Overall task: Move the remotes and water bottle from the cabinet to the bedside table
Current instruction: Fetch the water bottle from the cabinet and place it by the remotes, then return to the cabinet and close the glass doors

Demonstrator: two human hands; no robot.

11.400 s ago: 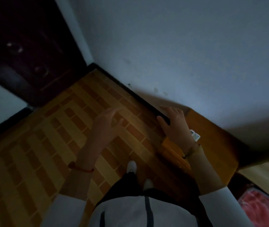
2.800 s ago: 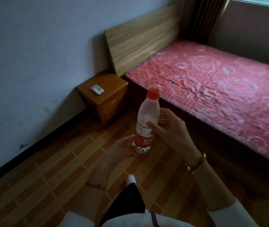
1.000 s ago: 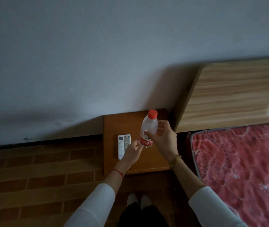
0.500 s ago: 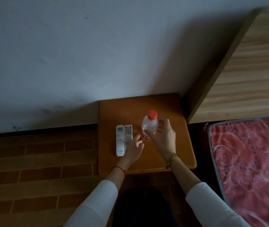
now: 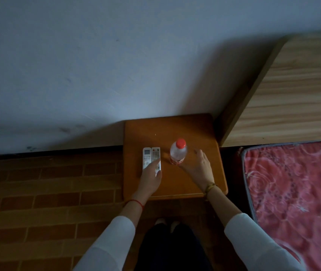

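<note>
A clear water bottle (image 5: 177, 152) with a red cap stands upright on the orange wooden bedside table (image 5: 175, 130). Two white remotes (image 5: 151, 156) lie side by side just left of it. My right hand (image 5: 199, 167) is spread apart beside the bottle's right side, a small gap between them, holding nothing. My left hand (image 5: 151, 178) lies flat over the near ends of the remotes, its fingers resting on them without gripping.
The table stands against a pale wall (image 5: 97, 75). A wooden headboard (image 5: 292, 94) and a bed with a red patterned cover (image 5: 296, 202) lie close on the right. Brick-pattern floor (image 5: 48, 192) stretches to the left. My feet (image 5: 165, 222) are just before the table.
The bottle has been set down on the table and my right hand has let go of it, drawing back to the right. My left hand has shifted left onto the remotes.
</note>
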